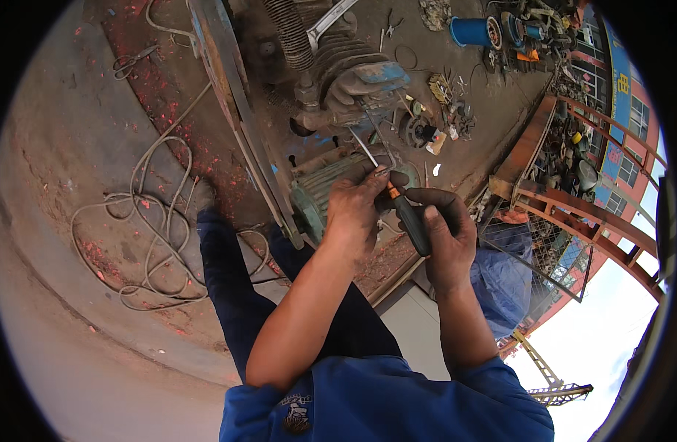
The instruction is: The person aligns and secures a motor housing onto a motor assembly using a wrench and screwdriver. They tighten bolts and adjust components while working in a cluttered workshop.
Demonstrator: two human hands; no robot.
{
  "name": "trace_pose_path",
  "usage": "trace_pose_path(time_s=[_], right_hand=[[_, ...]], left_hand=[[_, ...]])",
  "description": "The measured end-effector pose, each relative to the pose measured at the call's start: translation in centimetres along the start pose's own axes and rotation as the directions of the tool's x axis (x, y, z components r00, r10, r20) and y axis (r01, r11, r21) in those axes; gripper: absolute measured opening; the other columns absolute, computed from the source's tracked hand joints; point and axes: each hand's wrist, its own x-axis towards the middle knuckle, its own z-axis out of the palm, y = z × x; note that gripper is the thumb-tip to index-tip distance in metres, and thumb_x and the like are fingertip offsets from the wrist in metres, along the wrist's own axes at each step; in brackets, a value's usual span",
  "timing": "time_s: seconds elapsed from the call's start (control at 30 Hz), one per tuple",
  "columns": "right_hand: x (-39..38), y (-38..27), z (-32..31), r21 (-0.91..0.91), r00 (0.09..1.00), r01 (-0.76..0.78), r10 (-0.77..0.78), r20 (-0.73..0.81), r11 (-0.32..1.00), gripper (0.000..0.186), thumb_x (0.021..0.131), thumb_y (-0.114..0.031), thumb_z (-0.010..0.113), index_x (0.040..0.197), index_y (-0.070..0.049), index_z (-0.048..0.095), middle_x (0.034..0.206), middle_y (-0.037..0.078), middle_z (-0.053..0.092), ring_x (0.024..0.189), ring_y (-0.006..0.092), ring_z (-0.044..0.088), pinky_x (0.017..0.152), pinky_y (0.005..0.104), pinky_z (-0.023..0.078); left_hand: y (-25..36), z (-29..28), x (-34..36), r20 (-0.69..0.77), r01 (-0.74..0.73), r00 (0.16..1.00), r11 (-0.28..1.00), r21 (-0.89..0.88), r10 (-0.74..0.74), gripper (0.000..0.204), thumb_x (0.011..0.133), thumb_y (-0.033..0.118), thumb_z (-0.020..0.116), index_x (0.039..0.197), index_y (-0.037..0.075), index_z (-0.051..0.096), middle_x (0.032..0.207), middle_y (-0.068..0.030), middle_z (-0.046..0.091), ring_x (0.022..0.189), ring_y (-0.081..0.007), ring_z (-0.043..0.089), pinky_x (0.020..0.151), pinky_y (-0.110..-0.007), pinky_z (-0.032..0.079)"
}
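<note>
In front of me I hold a screwdriver with a black and orange handle (415, 230) and a thin metal shaft pointing up and left. My left hand (353, 210) pinches near where the shaft meets the handle. Around the lower handle, the thumb and fingers of my right hand (450, 236) are closed; both hands are dark with grime. A thin bent rod (379, 132) rises beside the shaft, its lower end at my left fingers; whether they grip it cannot be told. Beyond my hands lies a green finned motor housing (325, 182), with a rusty ribbed machine part (353, 70) above it.
A silver wrench (327, 20) rests on the machinery at the top. A long metal beam (242, 110) runs left of it. Loose rope (158, 221) coils on the ground. To the right are a blue spool (472, 32), scrap parts, an orange-brown steel frame (574, 221) and a blue tarp (500, 283).
</note>
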Motion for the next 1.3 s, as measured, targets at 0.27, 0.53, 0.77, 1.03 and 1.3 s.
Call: trace_pose_path(time_s=[0.27,0.53,0.77,1.03,1.3], right_hand=[[9.8,10.5,-0.4,0.159,0.993,-0.103,0.111,-0.042,0.982,0.02,0.091,-0.013,0.068,0.102,0.003,0.069,0.09,0.012,0.073,0.084,0.0141,0.066,0.077,0.0294,0.052],[13.7,9.4,4.2,0.159,0.924,0.318,-0.268,-0.273,0.935,0.016,0.083,-0.013,0.073,0.095,-0.003,0.069,0.087,0.017,0.069,0.082,0.0341,0.067,0.074,0.0412,0.052],[13.9,8.6,3.6,-0.252,0.834,0.423,-0.483,-0.266,0.87,0.019,0.08,-0.016,0.078,0.087,-0.005,0.063,0.084,0.016,0.065,0.079,0.0394,0.064,0.067,0.0466,0.052],[14.5,8.2,2.9,-0.463,0.761,0.514,-0.633,-0.142,0.722,0.02,0.084,-0.021,0.074,0.082,-0.006,0.06,0.079,0.014,0.066,0.074,0.0352,0.066,0.065,0.0466,0.053],[12.1,5.1,0.4,-0.232,0.943,0.253,-0.293,-0.156,0.939,0.021,0.088,-0.021,0.07,0.091,-0.001,0.066,0.085,0.017,0.071,0.079,0.036,0.07,0.07,0.0446,0.055]], left_hand=[[-1.4,0.7,0.8,-0.042,-0.142,0.988,0.985,0.097,0.146,0.023,0.102,0.018,0.057,0.114,0.0,0.063,0.094,-0.0095,0.068,0.083,-0.0206,0.062,0.078,-0.034,0.051],[-1.6,0.7,0.7,-0.076,-0.158,0.982,0.973,0.169,0.173,0.029,0.104,0.022,0.055,0.121,-0.001,0.061,0.089,-0.0047,0.064,0.081,-0.0178,0.058,0.071,-0.031,0.048],[-1.7,1.4,0.5,-0.088,-0.172,0.978,0.971,0.164,0.188,0.029,0.104,0.022,0.056,0.12,-0.002,0.06,0.088,-0.0062,0.061,0.079,-0.0177,0.056,0.07,-0.031,0.047],[-1.8,1.6,0.6,-0.098,-0.178,0.974,0.955,0.238,0.206,0.027,0.104,0.023,0.053,0.118,0.001,0.061,0.09,-0.0043,0.061,0.08,-0.017,0.057,0.068,-0.03,0.048],[-0.8,1.3,1.4,-0.115,-0.125,0.982,0.974,0.187,0.148,0.024,0.105,0.024,0.053,0.112,0.004,0.063,0.09,-0.0039,0.064,0.083,-0.0174,0.061,0.075,-0.032,0.05]])
